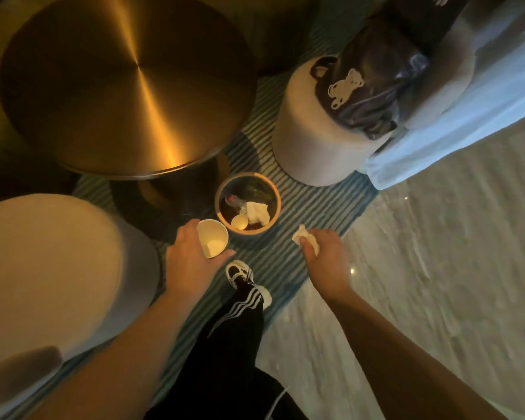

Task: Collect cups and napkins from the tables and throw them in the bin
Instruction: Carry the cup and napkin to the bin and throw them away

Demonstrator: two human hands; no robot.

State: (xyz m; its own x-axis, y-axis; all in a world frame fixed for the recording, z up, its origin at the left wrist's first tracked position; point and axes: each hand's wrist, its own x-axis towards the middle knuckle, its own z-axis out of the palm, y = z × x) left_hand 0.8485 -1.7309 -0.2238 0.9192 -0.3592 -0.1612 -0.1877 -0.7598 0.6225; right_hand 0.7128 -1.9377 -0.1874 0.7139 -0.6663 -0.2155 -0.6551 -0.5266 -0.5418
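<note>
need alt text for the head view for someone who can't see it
Seen from above, a left hand holds a paper cup and a right hand a crumpled napkin, both short of a small round bin on a striped rug.

Your way to the bin [225, 189] lay open from the near side: bare striped rug [303, 201] ran between your hands and its rim, and its mouth stood uncovered. The round brass table [125, 83] overhung its far-left side. A pale stool [52, 259] blocked the near left, another stool [312, 137] the far right. The stone floor [431, 268] to the right lay clear.
</note>
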